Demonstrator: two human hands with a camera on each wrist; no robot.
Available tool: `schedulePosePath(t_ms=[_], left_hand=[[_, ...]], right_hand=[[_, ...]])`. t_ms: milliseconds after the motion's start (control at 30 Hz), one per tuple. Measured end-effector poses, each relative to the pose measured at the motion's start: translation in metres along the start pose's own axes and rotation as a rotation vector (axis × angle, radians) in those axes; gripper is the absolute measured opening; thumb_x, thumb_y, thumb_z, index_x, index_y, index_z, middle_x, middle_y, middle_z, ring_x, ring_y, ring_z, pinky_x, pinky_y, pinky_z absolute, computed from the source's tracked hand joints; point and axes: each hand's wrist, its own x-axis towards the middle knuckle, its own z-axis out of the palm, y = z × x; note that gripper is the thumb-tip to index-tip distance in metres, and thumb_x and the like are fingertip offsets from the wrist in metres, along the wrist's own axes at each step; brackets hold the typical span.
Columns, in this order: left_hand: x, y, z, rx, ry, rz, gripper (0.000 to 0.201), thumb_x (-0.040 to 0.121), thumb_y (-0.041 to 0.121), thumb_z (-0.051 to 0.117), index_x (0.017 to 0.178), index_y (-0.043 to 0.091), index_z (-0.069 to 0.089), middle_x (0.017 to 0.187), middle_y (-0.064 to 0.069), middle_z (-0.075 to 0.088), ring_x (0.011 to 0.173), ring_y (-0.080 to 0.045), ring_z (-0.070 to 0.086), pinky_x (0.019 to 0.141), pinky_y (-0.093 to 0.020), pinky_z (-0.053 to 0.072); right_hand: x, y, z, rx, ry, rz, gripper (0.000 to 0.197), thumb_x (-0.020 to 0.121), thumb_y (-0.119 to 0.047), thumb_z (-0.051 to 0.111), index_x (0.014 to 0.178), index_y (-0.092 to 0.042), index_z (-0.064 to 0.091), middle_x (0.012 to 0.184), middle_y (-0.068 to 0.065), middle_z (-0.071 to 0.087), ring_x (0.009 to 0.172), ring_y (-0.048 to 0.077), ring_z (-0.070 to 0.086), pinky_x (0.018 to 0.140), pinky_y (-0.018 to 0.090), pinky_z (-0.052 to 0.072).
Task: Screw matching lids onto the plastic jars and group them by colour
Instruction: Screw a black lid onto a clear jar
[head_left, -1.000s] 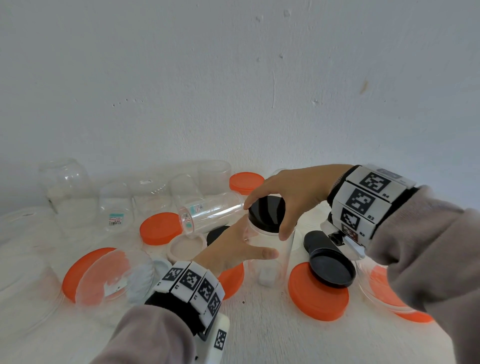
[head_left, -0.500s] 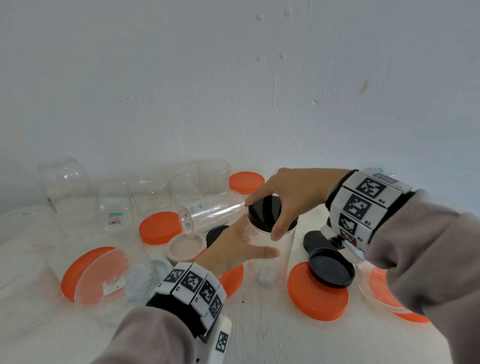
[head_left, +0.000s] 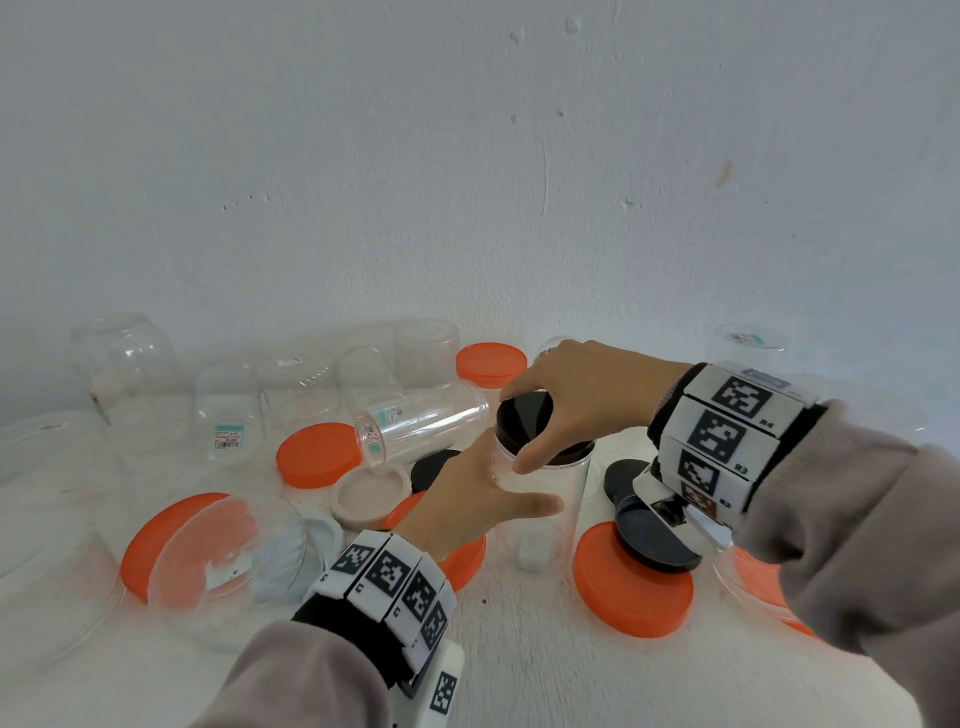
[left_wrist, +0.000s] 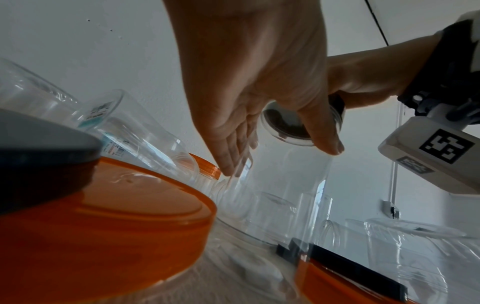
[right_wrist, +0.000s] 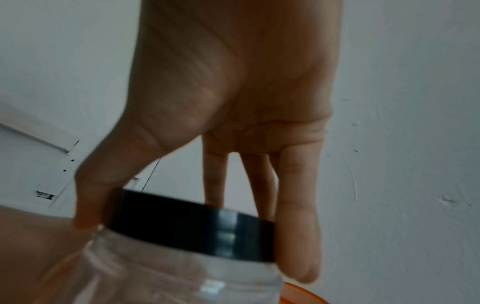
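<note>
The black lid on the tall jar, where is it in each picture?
Head: black lid sits centre, under the right hand.
Left wrist: upper middle, seen from below through the clear jar.
Right wrist: lower middle, a dark band between the fingers.
Shared landmark: the right hand gripping it.

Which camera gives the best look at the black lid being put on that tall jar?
The right wrist view: the black lid fills the frame, fingers round its rim. The head view shows its top partly hidden; the left wrist view only its underside through the jar.
</note>
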Motion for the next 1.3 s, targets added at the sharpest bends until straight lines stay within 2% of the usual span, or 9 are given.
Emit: schedulePosePath(t_ms=[200,367,433,533,700,900,1033,1133,1300], left_hand=[[-0.001,0.002,0.0,0.035,-0.008,0.002,0.094,0.071,0.042,0.082,0.148,0.036,0.027,0.143,0.013,0.047,0.131,-0.01,0.044,0.11,-0.039,0.038],[0.001,0.002,-0.004,0.019,-0.043,-0.014,0.097,0.071,0.039,0.083,0.149,0.033,0.026,0.147,0.011,0.044,0.135,-0.01,0.04,0.113,-0.041,0.035],[0.001,0.001,-0.005,0.008,-0.053,-0.012,0.098,0.071,0.037,0.084,0.149,0.034,0.026,0.147,0.012,0.043,0.135,-0.01,0.039,0.113,-0.041,0.035],[0.002,0.0,-0.005,0.011,-0.071,0.003,0.1,0.072,0.037,0.083,0.15,0.035,0.022,0.147,0.014,0.042,0.136,-0.01,0.038,0.113,-0.042,0.035],[0.003,0.0,-0.002,0.017,-0.058,0.022,0.103,0.069,0.043,0.084,0.149,0.039,0.02,0.141,0.017,0.045,0.129,-0.006,0.042,0.106,-0.03,0.039],[0.006,-0.002,-0.003,0.074,0.01,0.048,0.095,0.064,0.048,0.085,0.144,0.036,0.034,0.132,0.018,0.053,0.118,-0.003,0.049,0.087,-0.014,0.038],[0.008,-0.003,-0.004,0.056,0.019,0.06,0.094,0.062,0.047,0.086,0.142,0.036,0.037,0.131,0.019,0.054,0.119,-0.002,0.049,0.092,-0.018,0.04],[0.008,-0.003,-0.006,0.06,0.0,0.07,0.095,0.062,0.047,0.086,0.143,0.038,0.036,0.13,0.02,0.054,0.118,0.002,0.049,0.093,-0.018,0.041],[0.011,-0.003,-0.01,0.012,-0.063,0.045,0.091,0.065,0.038,0.087,0.142,0.037,0.038,0.13,0.021,0.054,0.121,0.001,0.048,0.101,-0.025,0.043]], right_hand=[[-0.001,-0.003,0.0,0.039,-0.053,0.062,0.068,0.062,-0.077,0.066,0.119,-0.041,0.059,0.105,-0.014,0.058,0.091,0.015,0.063,0.076,0.034,0.057],[-0.004,0.003,-0.019,0.102,-0.288,0.051,0.079,0.068,-0.061,0.075,0.137,-0.055,0.037,0.142,-0.017,0.04,0.129,0.013,0.04,0.106,0.036,0.037],[-0.005,0.003,-0.022,0.111,-0.313,0.043,0.077,0.069,-0.058,0.076,0.135,-0.058,0.038,0.136,-0.018,0.042,0.12,0.014,0.051,0.1,0.034,0.045],[-0.002,-0.004,-0.019,0.093,-0.259,0.096,0.069,0.067,-0.068,0.071,0.129,-0.054,0.045,0.11,-0.018,0.046,0.076,0.011,0.067,0.069,0.024,0.055],[0.004,-0.014,-0.012,-0.003,-0.166,0.147,0.063,0.065,-0.07,0.068,0.12,-0.043,0.052,0.106,-0.012,0.049,0.053,0.003,0.054,0.053,0.024,0.047],[0.005,-0.012,-0.01,0.016,-0.175,0.115,0.06,0.07,-0.059,0.072,0.123,-0.041,0.05,0.095,-0.017,0.044,0.061,-0.001,0.044,0.049,0.018,0.034],[0.006,-0.01,-0.01,0.047,-0.186,0.09,0.063,0.069,-0.059,0.073,0.125,-0.042,0.05,0.108,-0.013,0.047,0.07,0.005,0.054,0.051,0.023,0.049],[0.005,-0.006,-0.011,0.061,-0.211,0.065,0.068,0.067,-0.067,0.07,0.128,-0.047,0.048,0.114,-0.012,0.05,0.089,0.02,0.066,0.072,0.034,0.06],[0.002,0.002,-0.013,0.091,-0.254,0.0,0.074,0.069,-0.064,0.071,0.135,-0.052,0.041,0.115,-0.019,0.046,0.108,0.015,0.056,0.09,0.037,0.053]])
